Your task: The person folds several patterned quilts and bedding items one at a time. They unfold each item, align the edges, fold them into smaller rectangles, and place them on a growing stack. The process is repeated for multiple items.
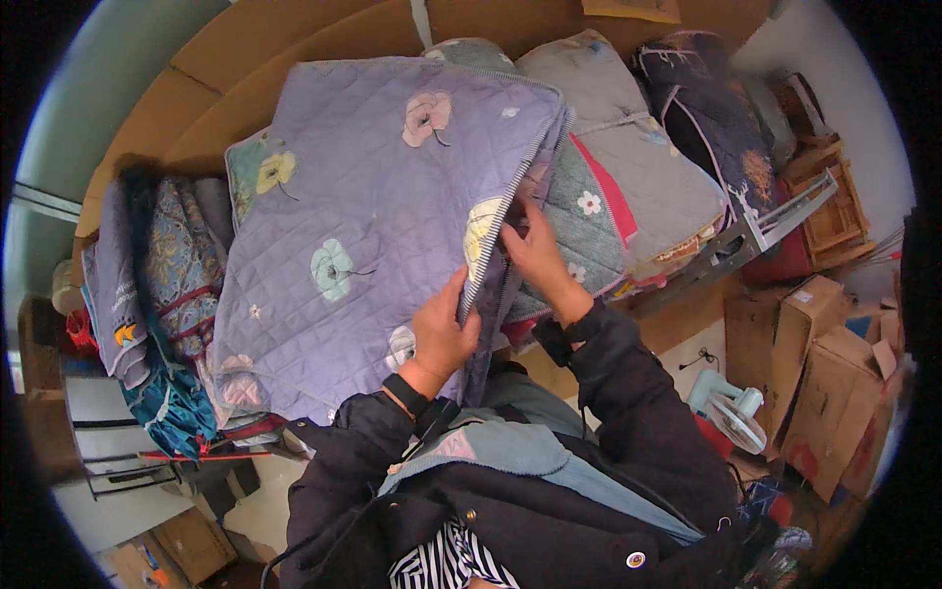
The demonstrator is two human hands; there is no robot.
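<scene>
A folded purple quilted bedcover [353,199] with floral patches and striped edging lies spread before me over other textiles. My left hand [447,331] grips its striped right edge, thumb on the near side. My right hand [536,247] is at the same edge higher up, its fingers reaching in between the layers; the fingertips are partly hidden in shadow. Under and to the right of the purple cover lies a grey-green quilted cover [581,191] with white flowers and red backing. A light grey folded quilt [640,177] rests beyond that.
Patterned textiles [180,243] and a teal shiny fabric [173,405] hang at the left. To the right are a dark folded textile [721,140], a metal bracket [758,228], a wooden frame [831,206], cardboard boxes [824,397] and a small fan [728,412].
</scene>
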